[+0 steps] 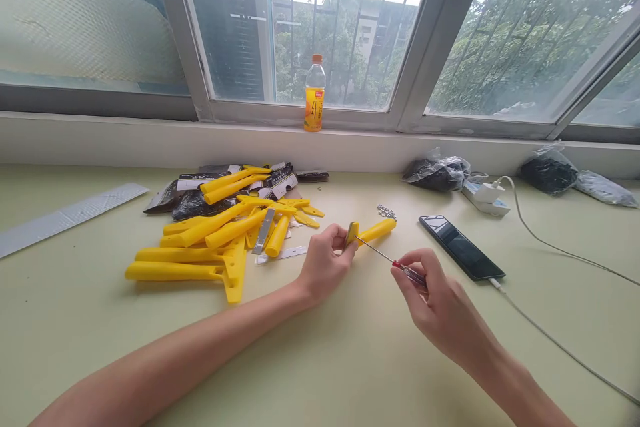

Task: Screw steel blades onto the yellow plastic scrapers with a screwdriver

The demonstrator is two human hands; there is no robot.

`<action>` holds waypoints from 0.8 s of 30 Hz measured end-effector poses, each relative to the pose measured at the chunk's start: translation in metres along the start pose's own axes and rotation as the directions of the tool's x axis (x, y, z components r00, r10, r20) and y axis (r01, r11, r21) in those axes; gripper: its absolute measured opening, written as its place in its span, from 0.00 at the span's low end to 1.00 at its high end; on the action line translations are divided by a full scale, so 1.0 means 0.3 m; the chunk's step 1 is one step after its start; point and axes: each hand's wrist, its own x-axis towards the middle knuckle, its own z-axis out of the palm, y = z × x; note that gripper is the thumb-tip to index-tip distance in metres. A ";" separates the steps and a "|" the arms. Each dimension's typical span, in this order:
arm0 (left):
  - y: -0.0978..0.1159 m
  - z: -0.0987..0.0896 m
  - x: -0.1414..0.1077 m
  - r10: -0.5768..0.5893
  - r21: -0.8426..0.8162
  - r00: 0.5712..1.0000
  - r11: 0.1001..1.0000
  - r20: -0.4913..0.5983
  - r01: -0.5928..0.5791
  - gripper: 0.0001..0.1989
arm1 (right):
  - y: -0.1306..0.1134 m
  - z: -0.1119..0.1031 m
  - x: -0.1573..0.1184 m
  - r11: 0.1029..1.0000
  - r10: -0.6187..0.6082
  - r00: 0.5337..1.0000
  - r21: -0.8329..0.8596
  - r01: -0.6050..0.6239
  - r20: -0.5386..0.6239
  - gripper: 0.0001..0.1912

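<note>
My left hand (327,263) grips the head of a yellow scraper (376,232), whose handle points away to the right. In my right hand (436,297) is a screwdriver (411,273) with a clear handle and a red collar. Its thin shaft reaches left, and the tip meets the scraper head by my left fingertips. Just behind the scraper handle lies a small heap of metal screws (386,211). To the left of my left hand, several yellow scrapers (175,271) are piled up, with a grey metal blade (264,231) on top.
Black packages (187,203) lie behind the pile, and a long metal strip (75,219) at far left. A phone (463,247) with a cable, a power strip (487,199) and plastic bags (437,171) are at right. A bottle (314,107) stands on the sill.
</note>
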 end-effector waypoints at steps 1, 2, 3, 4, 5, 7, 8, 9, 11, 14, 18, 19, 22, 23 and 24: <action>0.001 0.000 0.000 0.005 0.000 1.000 1.000 0.001 -0.005 0.13 | 0.003 0.003 -0.002 1.000 -0.023 1.000 -0.008 0.023 -0.019 0.11; 0.002 0.000 -0.001 0.013 0.001 1.000 1.000 0.007 -0.013 0.13 | 0.008 0.005 -0.003 0.998 -0.051 0.997 -0.036 0.049 -0.055 0.12; 0.003 0.000 -0.002 0.024 0.005 1.000 1.000 0.015 -0.024 0.13 | 0.014 0.006 -0.004 0.995 -0.074 0.993 -0.074 0.067 -0.094 0.14; 0.004 0.001 -0.003 0.033 0.009 0.999 0.999 0.023 -0.033 0.12 | 0.019 0.006 -0.005 0.991 -0.088 0.988 -0.111 0.074 -0.125 0.16; 0.005 0.001 -0.004 0.038 0.014 0.999 0.999 0.028 -0.038 0.12 | 0.021 0.005 -0.004 0.988 -0.092 0.986 -0.137 0.073 -0.138 0.18; 0.007 0.002 -0.005 0.032 0.021 0.999 0.999 0.025 -0.032 0.12 | 0.019 0.003 -0.003 0.989 -0.069 0.991 -0.138 0.053 -0.112 0.17; 0.006 0.002 -0.004 0.022 0.021 1.000 1.000 0.019 -0.022 0.12 | 0.015 0.003 -0.003 0.992 -0.051 0.995 -0.122 0.040 -0.089 0.15; 0.006 0.002 -0.003 0.011 0.019 1.000 1.000 0.012 -0.011 0.12 | 0.011 0.003 -0.003 0.994 -0.038 0.997 -0.105 0.031 -0.068 0.13; 0.005 0.002 -0.002 -0.006 0.015 1.000 1.000 0.005 0.006 0.12 | 0.008 0.008 -0.005 0.994 -0.048 0.998 -0.103 0.043 -0.048 0.11; 0.003 0.001 -0.002 0.000 0.017 1.000 1.000 0.014 0.000 0.11 | 0.020 0.018 -0.009 0.968 -0.142 0.984 -0.224 0.115 -0.108 0.15; 0.001 0.001 -0.002 0.014 0.023 1.000 1.000 0.015 -0.014 0.12 | 0.029 0.024 -0.011 0.936 -0.172 0.975 -0.331 0.117 -0.142 0.21; 0.001 0.001 -0.001 0.012 0.020 1.000 1.000 0.013 -0.012 0.12 | 0.025 0.023 -0.011 0.947 -0.141 0.983 -0.305 0.100 -0.116 0.18; 0.000 0.001 0.001 0.000 0.001 1.000 1.000 0.010 0.000 0.12 | 0.014 0.019 -0.011 0.976 -0.089 0.995 -0.200 0.081 -0.034 0.11; 0.000 0.001 0.000 -0.002 -0.001 1.000 1.000 0.011 0.002 0.11 | 0.012 0.018 -0.011 0.976 -0.109 0.994 -0.194 0.103 -0.019 0.10; 0.002 0.002 -0.001 0.002 0.002 1.000 1.000 0.012 -0.002 0.11 | 0.013 0.017 -0.011 0.967 -0.147 0.989 -0.212 0.139 -0.021 0.09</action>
